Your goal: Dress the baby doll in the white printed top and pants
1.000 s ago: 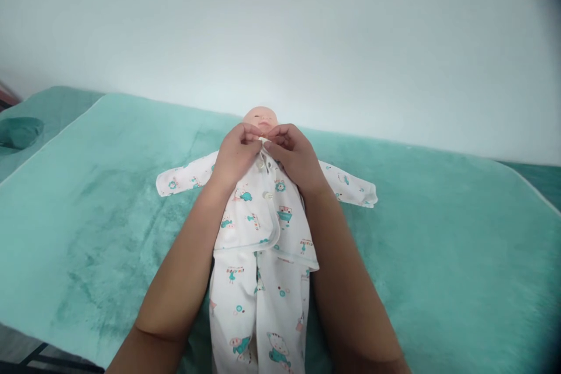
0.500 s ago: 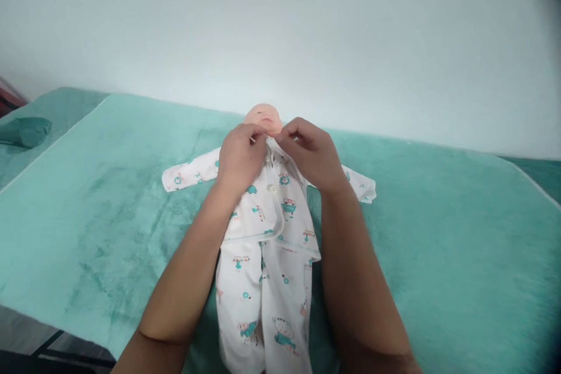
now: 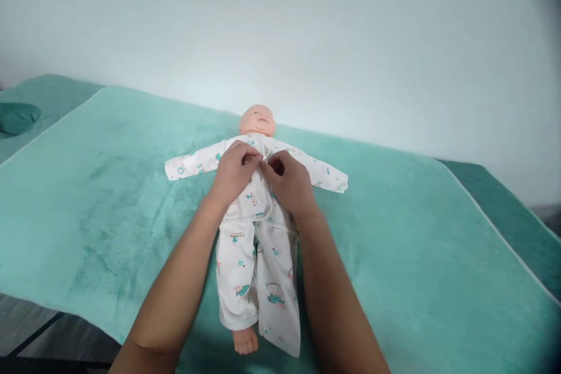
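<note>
A baby doll [image 3: 257, 120] lies on its back on a teal blanket [image 3: 109, 198], dressed in a white printed shirt [image 3: 199, 160] and matching trousers [image 3: 245, 263]. Both of my hands meet at the chest of the shirt. My left hand [image 3: 234, 172] pinches the left edge of the shirt front. My right hand [image 3: 287, 181] pinches the right edge against it. The fingers of both hands are closed on the cloth. One bare doll foot [image 3: 245, 340] sticks out of a trouser leg near me.
The blanket covers a table that stands against a white wall [image 3: 307, 41]. A darker green cloth [image 3: 17, 118] lies at the far left. The table's near edge and dark frame [image 3: 35, 342] show at the bottom left.
My hands have moved down from the doll's collar to the middle of its chest. The camera view has pulled back, so the doll's face and one foot show.
</note>
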A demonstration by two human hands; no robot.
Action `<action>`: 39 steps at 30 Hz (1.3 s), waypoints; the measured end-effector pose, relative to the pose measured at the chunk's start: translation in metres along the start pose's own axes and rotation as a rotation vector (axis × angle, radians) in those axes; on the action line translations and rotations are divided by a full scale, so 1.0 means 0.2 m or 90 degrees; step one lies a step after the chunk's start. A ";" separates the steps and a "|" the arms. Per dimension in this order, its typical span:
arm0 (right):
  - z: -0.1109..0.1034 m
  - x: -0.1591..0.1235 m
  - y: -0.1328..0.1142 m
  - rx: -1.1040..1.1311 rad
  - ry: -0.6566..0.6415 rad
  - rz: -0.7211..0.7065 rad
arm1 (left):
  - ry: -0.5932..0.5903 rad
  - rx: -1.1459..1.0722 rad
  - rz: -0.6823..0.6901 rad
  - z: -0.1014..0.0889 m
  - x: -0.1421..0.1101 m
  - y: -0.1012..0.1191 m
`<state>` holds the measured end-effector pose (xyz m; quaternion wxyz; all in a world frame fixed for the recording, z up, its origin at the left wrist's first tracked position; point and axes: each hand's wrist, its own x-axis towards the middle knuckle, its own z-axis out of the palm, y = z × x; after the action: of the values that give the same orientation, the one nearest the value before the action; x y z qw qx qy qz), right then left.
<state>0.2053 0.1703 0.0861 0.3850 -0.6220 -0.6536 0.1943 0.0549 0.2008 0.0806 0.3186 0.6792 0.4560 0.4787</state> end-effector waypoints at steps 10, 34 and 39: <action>0.04 -0.01 0.08 0.262 0.045 -0.002 | 0.001 -0.069 -0.011 -0.01 0.01 -0.03; 0.03 0.03 0.12 0.322 0.041 -0.170 | -0.050 -0.108 -0.053 -0.01 0.01 0.01; 0.01 0.03 0.13 0.314 0.013 -0.170 | -0.063 -0.069 -0.018 0.00 0.01 0.00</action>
<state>0.2204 0.1804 0.0677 0.5536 -0.4197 -0.6588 0.2887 0.0544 0.2016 0.0818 0.3838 0.6775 0.4227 0.4636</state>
